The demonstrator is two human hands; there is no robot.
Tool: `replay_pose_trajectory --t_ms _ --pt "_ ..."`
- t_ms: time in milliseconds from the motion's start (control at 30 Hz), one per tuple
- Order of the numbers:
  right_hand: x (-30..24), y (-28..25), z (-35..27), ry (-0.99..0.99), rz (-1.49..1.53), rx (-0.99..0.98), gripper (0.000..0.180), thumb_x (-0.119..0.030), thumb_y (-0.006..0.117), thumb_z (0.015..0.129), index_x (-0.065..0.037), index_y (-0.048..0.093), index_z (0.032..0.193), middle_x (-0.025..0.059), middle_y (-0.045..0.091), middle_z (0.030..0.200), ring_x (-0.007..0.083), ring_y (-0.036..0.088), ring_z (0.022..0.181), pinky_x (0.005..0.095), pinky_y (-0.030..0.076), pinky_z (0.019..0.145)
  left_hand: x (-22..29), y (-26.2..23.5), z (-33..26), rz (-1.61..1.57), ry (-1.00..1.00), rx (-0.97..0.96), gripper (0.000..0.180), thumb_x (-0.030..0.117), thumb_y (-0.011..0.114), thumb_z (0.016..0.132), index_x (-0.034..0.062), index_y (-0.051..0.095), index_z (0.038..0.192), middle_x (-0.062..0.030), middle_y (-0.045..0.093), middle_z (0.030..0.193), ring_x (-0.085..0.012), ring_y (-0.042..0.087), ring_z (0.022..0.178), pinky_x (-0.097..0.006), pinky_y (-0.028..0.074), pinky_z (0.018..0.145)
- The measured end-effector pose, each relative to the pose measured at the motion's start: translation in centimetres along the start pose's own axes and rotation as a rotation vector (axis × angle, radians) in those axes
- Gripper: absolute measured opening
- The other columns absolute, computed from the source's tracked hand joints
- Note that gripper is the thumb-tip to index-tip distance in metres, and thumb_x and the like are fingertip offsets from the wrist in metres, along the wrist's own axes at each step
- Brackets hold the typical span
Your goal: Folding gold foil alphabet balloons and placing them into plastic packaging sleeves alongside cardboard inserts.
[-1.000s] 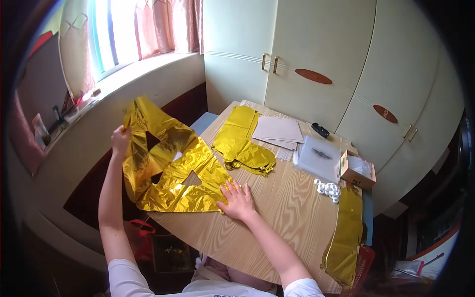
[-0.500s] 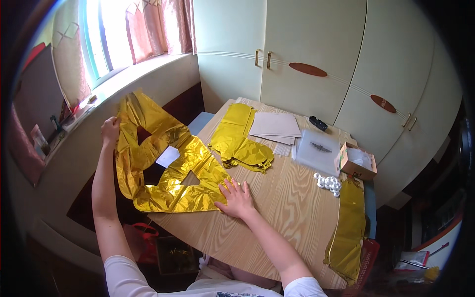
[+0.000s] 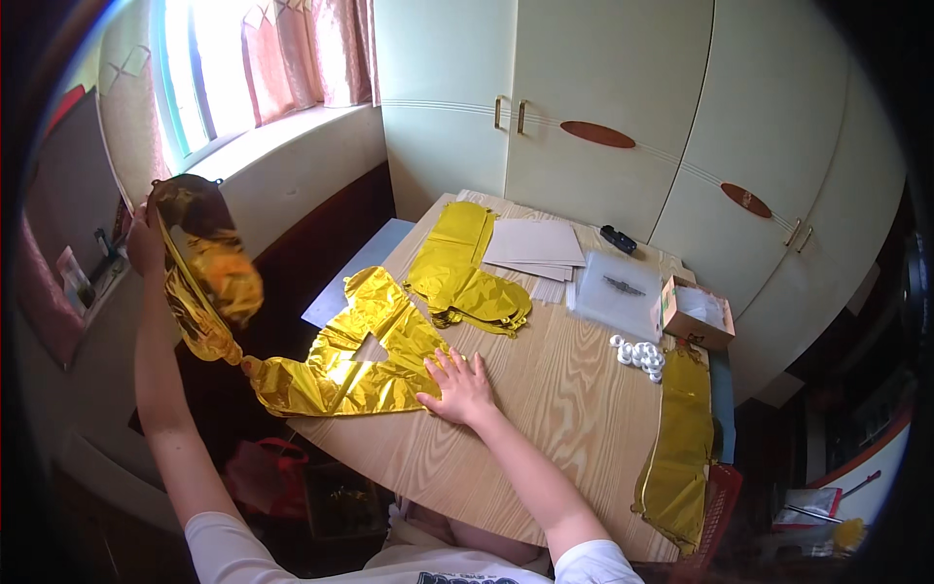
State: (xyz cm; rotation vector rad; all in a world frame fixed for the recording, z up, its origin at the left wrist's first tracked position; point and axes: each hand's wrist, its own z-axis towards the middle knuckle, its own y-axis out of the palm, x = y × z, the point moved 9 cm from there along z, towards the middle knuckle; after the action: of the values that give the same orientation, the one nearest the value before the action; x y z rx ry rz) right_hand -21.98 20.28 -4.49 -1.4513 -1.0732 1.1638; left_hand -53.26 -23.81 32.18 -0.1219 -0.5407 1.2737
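Observation:
My right hand (image 3: pixel 457 387) lies flat, fingers spread, on a flat, uninflated gold foil balloon (image 3: pixel 394 336) with a triangular hole. This piece spreads over the table's left edge and partly hangs off it. Up at the far left, my left hand (image 3: pixel 144 238) is closed on the edge of another stretch of gold foil (image 3: pixel 209 253), which hangs twisted and slightly blurred in the air. The two stretches meet at a narrow spot beside the table's edge; I cannot tell whether they are joined there.
Folded gold foil balloons (image 3: pixel 467 258) lie beyond my right hand, next to grey card sheets (image 3: pixel 533 243). Farther right are a clear plastic sleeve (image 3: pixel 615 289), an open carton (image 3: pixel 699 311), several small white rolls (image 3: pixel 638 357) and a long gold foil strip (image 3: pixel 679 448). A windowsill (image 3: pixel 258 146) runs along the left wall.
My left hand has moved left and a little down, pulling its part of the foil away from the table and drawing it narrow. My right hand stays pressed in the same place.

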Motion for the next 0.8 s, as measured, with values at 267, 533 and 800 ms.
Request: replay_pose_trajectory --t_ms 267,533,800 --pt "-0.2 0.3 0.0 -0.008 0.004 0.013 0.08 -0.07 0.034 0.092 -0.024 0.023 0.156 0.0027 0.017 0.163 0.0233 0.009 0.151 0.0572 0.001 0.12 12.6 -6.7 0.1 0.258 0.683 0.207 0.021 0.036 0.049 0.101 0.018 0.06 0.106 -0.0085 0.071 0.086 -0.0334 0.068 0.069 -0.041 0.053 0.052" --pt "-0.5 0.7 0.7 -0.064 0.049 0.141 0.095 -0.075 0.043 0.086 -0.02 0.011 0.158 0.0089 0.013 0.163 0.0273 0.011 0.15 0.0588 0.004 0.119 17.8 -16.9 3.0 -0.016 0.568 0.085 0.023 0.034 0.052 0.1 0.0172 0.061 0.112 -0.0133 0.068 0.079 -0.0353 0.067 0.069 -0.046 0.053 0.059" --pt "-3.1 -8.6 -2.8 -0.322 0.859 0.75 0.118 -0.059 0.075 0.076 -0.008 0.003 0.155 0.0322 0.014 0.153 0.047 0.018 0.143 0.055 0.021 0.116 31.2 -23.9 -20.5 -0.205 1.221 -0.024 0.016 0.014 0.067 0.077 0.0105 0.051 0.078 -0.0024 0.047 0.058 -0.0209 0.054 0.05 -0.035 0.043 0.048"
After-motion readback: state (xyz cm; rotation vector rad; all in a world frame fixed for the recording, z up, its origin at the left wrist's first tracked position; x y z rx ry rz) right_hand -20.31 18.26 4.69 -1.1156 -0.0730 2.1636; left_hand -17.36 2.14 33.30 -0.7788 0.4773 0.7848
